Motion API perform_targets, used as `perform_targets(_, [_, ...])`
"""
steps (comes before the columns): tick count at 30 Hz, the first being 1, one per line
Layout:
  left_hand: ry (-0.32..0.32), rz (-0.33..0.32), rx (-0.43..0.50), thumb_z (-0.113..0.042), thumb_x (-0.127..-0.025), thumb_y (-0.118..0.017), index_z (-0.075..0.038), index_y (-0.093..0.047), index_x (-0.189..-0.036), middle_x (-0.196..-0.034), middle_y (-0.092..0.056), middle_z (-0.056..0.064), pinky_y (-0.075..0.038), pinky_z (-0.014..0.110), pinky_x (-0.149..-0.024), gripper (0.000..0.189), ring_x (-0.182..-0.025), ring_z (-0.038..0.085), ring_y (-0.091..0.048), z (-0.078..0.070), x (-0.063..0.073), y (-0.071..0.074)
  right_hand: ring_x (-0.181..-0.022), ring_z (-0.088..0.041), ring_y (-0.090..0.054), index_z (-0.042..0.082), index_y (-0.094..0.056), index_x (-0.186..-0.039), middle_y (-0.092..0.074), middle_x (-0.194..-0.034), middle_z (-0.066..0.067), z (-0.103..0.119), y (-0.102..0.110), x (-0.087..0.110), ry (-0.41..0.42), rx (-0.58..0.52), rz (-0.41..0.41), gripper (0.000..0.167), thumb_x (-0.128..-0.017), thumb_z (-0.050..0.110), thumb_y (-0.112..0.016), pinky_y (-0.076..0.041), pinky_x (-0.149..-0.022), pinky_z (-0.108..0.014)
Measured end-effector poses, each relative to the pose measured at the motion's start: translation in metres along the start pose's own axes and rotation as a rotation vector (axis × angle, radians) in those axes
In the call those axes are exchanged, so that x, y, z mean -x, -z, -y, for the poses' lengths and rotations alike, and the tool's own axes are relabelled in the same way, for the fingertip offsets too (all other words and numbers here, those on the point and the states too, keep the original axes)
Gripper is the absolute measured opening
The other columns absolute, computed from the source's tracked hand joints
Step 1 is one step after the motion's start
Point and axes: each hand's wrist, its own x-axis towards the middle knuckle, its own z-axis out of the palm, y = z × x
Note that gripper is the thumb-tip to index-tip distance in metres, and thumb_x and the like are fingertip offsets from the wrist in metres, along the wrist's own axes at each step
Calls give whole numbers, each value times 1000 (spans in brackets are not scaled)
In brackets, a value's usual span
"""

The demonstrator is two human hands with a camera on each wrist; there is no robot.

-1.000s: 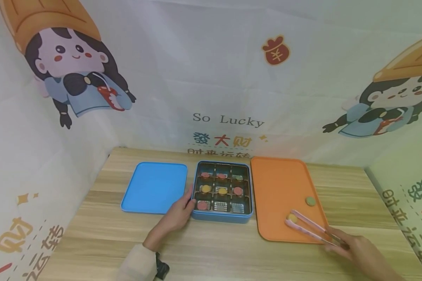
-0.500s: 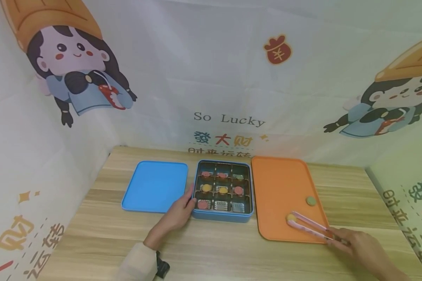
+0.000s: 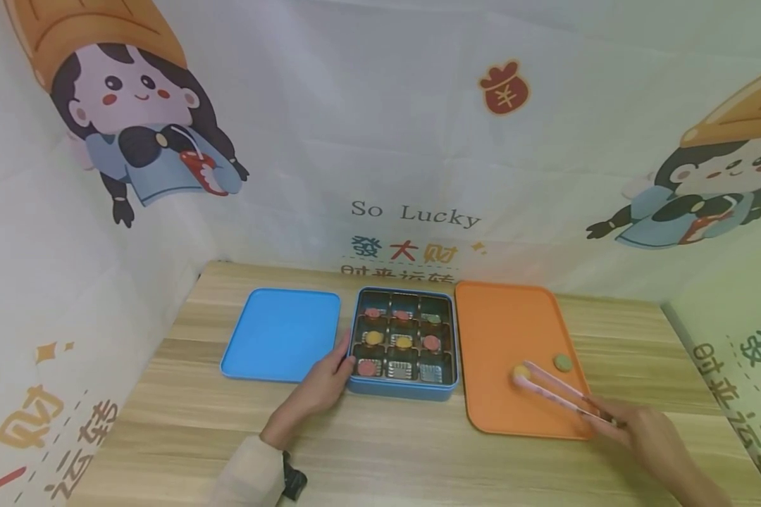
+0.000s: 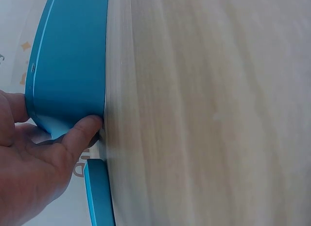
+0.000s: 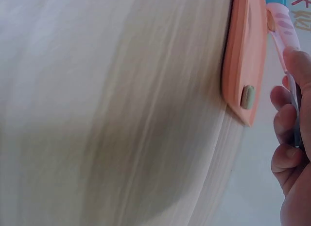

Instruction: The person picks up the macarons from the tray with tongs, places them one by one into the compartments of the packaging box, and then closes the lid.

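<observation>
My left hand (image 3: 322,380) grips the near left corner of an open blue tin (image 3: 402,391), its fingers against the side in the left wrist view. Inside, a divided insert bears red, yellow and green round pieces that look like cookies; the near middle and near right compartments hold none. My right hand (image 3: 650,436) holds pink-and-white tongs (image 3: 554,398), fingers curled round the handle. Between the tong tips is a yellow round cookie (image 3: 520,373), over the orange tray (image 3: 495,317). A green round cookie (image 3: 562,362) lies on the tray's right side.
A flat blue lid (image 3: 282,334) lies on the wooden table (image 3: 380,451) left of the tin. The orange tray stands close to the tin's right side. A printed cloth (image 3: 368,105) hangs behind the table and at both sides.
My right hand has raised the tongs with the yellow cookie up and slightly left over the tray. My left hand stays at the tin; the view shifts slightly.
</observation>
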Motion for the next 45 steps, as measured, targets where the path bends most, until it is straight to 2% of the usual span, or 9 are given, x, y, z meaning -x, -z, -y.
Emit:
perform_targets(4, [-5,-3,5,-16,-108,-37,3,-14,-156,-162,-18,22,-23,52,-120,57,-149,37,-21,0,0,0,-52,11,-31,1,-79,-94,-53,-59,21,4,-3,-9,26,-36,-55,27,-74,18,-84,-28,-42,-11])
perform_targets(10, [-22,-11,-6,-15,-107,-37,3,-15,-156,-161,-19,22,-24,52,-119,57,-148,37,-22,2,-1,-1,-52,14,-27,1,-78,-99,-46,-60,22,12,-8,-25,133,-117,-95,28,-78,20,-81,-27,-42,-8])
perform_targets(13, [-18,-12,-9,-16,-107,-37,3,-15,-156,-161,-19,22,-25,52,-119,57,-148,37,-23,2,-1,-1,-53,15,-25,1,-78,-100,-47,-61,22,16,-12,-31,179,-140,-110,36,-86,34,-74,-25,-41,-6])
perform_targets(16, [-9,-9,-8,-16,-108,-37,2,-15,-157,-162,-19,21,-24,52,-120,57,-148,37,-22,2,-1,-1,-53,15,-23,0,-78,-100,-48,-61,20,20,-18,-38,222,-150,-153,51,-92,48,-61,-23,-41,-4])
perform_targets(20, [-6,-6,-11,-16,-108,-37,2,-14,-157,-162,-19,21,-24,52,-120,57,-148,38,-22,1,-1,-1,-53,15,-24,-2,-77,-97,-49,-60,17,31,-23,-45,261,-152,-195,61,-95,54,-51,-23,-41,-4])
perform_targets(29, [1,-12,-2,-16,-108,-37,0,-15,-157,-160,-23,22,-26,52,-119,57,-147,38,-25,2,-1,-2,-53,13,-30,-2,-76,-100,-50,-60,15,56,-32,-65,322,-177,-188,57,-97,50,-51,-29,-41,-5])
perform_targets(36, [-2,-14,-5,-16,-107,-37,1,-15,-157,-160,-23,22,-26,52,-119,57,-147,38,-25,2,0,-2,-55,11,-31,3,-78,-101,-50,-60,17,77,-40,-79,294,-158,-153,58,-97,53,-49,-27,-43,-6])
perform_targets(40, [-8,-10,-10,-16,-108,-37,3,-15,-156,-161,-20,23,-25,52,-119,57,-148,38,-22,1,0,-1,-57,10,-33,4,-78,-102,-49,-61,16,87,-45,-86,310,-157,-137,55,-98,51,-49,-28,-45,-6])
perform_targets(45, [-30,-14,-26,-15,-107,-38,3,-16,-156,-160,-24,23,-28,54,-118,57,-146,40,-27,0,1,-1,-56,10,-32,7,-78,-104,-47,-61,17,95,-52,-92,329,-145,-104,53,-99,51,-49,-26,-45,-6])
